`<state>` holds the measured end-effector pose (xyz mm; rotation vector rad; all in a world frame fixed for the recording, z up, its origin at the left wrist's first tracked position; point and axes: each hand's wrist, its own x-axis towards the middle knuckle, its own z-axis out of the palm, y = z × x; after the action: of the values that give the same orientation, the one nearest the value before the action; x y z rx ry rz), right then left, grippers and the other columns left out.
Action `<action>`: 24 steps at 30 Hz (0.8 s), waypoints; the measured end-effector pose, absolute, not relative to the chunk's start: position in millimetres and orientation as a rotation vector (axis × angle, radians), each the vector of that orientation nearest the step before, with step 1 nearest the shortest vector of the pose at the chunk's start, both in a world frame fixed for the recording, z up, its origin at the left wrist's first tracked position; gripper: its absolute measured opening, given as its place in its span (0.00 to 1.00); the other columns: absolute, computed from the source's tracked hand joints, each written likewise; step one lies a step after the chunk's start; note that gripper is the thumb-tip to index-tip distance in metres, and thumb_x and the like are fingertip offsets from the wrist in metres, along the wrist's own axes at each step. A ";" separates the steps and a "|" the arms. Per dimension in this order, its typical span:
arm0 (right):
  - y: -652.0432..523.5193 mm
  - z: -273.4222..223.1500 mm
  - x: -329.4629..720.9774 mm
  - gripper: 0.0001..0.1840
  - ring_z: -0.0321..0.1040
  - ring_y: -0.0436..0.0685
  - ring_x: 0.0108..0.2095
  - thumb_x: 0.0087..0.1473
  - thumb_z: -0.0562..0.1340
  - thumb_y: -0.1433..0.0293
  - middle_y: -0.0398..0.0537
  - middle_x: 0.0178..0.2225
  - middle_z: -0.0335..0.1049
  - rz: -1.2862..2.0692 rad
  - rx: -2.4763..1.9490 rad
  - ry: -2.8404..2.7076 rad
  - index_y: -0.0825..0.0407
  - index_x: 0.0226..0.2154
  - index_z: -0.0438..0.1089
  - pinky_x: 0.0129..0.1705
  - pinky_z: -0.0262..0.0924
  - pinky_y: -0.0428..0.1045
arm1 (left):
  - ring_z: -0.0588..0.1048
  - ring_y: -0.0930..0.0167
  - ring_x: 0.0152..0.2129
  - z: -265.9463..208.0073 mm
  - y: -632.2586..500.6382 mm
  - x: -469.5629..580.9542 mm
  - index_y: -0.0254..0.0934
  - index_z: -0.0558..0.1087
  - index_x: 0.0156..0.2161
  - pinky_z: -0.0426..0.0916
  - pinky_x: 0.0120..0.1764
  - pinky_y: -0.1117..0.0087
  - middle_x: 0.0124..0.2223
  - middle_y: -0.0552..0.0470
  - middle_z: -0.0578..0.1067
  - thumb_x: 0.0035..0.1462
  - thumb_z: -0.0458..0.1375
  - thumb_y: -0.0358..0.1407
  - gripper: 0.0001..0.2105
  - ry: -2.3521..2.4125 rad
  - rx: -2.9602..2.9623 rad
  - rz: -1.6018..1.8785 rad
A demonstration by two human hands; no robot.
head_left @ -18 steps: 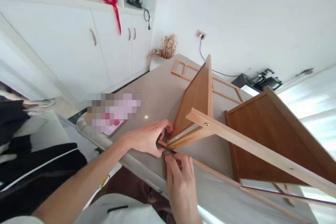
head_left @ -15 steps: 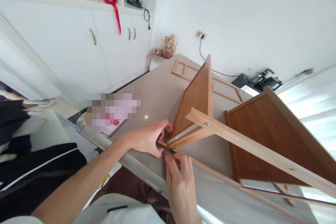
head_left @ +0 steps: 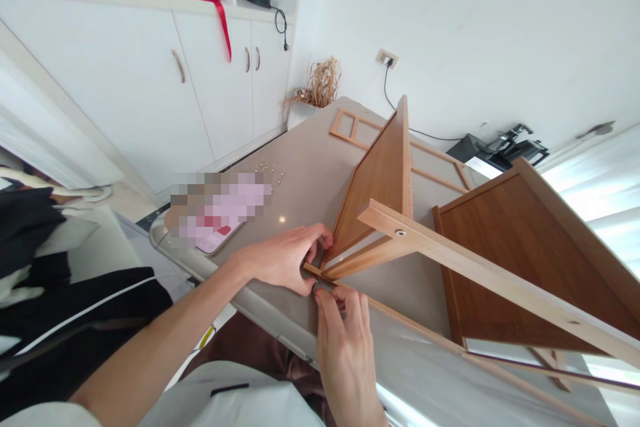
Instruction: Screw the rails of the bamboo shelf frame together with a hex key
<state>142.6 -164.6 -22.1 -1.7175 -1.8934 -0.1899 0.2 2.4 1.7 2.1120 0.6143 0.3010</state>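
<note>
A wooden shelf unit [head_left: 465, 260] lies partly assembled on the table, its brown panels [head_left: 383, 167] standing up from long pale rails. My left hand [head_left: 285, 259] grips the near corner of the wooden frame, thumb on the near side and fingers curled round the far side where a rail and a panel meet. Close by, my right hand [head_left: 346, 330] is closed in a pinch at the outer face of that same corner. Whatever sits between its fingertips is too small and hidden to name. A round metal screw head shows in the raised rail [head_left: 400, 233].
On the beige table [head_left: 295, 160] lie a phone [head_left: 225, 240], partly blurred out, and several small metal fittings [head_left: 273, 172]. A ladder-like wooden frame [head_left: 440, 170] lies behind the panels. Dried plants [head_left: 323, 83] stand at the far corner, and dark equipment [head_left: 500, 147] sits beyond the table.
The view has shifted slightly. Both hands stay at the same corner, with the right fingertips moved only a little; the wooden unit keeps its pose.
</note>
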 end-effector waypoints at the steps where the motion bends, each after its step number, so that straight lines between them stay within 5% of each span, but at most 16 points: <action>1: -165.1 -22.2 142.6 0.13 0.61 0.58 0.38 0.66 0.54 0.80 0.52 0.38 0.64 -0.196 -1.726 -1.903 0.53 0.46 0.72 0.38 0.63 0.52 | 0.72 0.68 0.38 1.3 2.6 0.2 0.42 0.62 0.51 0.68 0.42 0.68 0.41 0.55 0.72 0.44 0.66 0.34 0.28 0.616 2.113 0.300; 24: -166.0 -18.6 139.9 0.17 0.60 0.60 0.38 0.64 0.54 0.82 0.54 0.40 0.65 -0.286 -1.761 -1.986 0.54 0.50 0.71 0.37 0.63 0.53 | 0.72 0.69 0.37 1.5 2.3 0.5 0.44 0.62 0.51 0.67 0.41 0.69 0.41 0.56 0.72 0.44 0.67 0.34 0.28 0.620 2.108 0.307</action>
<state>139.9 -166.0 -18.6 -1.7606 -1.9857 -0.2862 0.5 2.3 1.5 2.1084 0.6198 0.3067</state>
